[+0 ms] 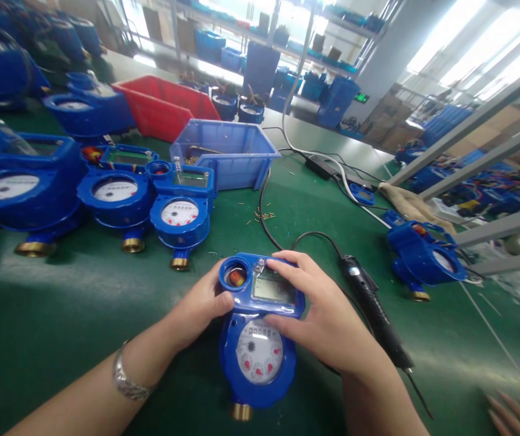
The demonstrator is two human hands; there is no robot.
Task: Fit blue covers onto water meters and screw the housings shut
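Note:
A blue water meter (260, 357) lies on the green table (60, 315) in front of me, its round dial facing up and a brass fitting at its near end. Its upper housing (264, 284) has a small screen and a round socket. My left hand (203, 306) grips the housing's left side, thumb by the socket. My right hand (321, 312) wraps the right side, with a finger stretched across the top edge. A black electric screwdriver (373, 309) lies on the table just right of my right hand, untouched.
Three more blue meters (117, 200) stand in a row at the left. A light-blue bin (228, 151) and a red bin (164, 106) sit behind them. Another meter (423, 257) lies at the right. Cables and loose screws (262, 215) cross the middle. Another person's fingertips (517, 415) show bottom right.

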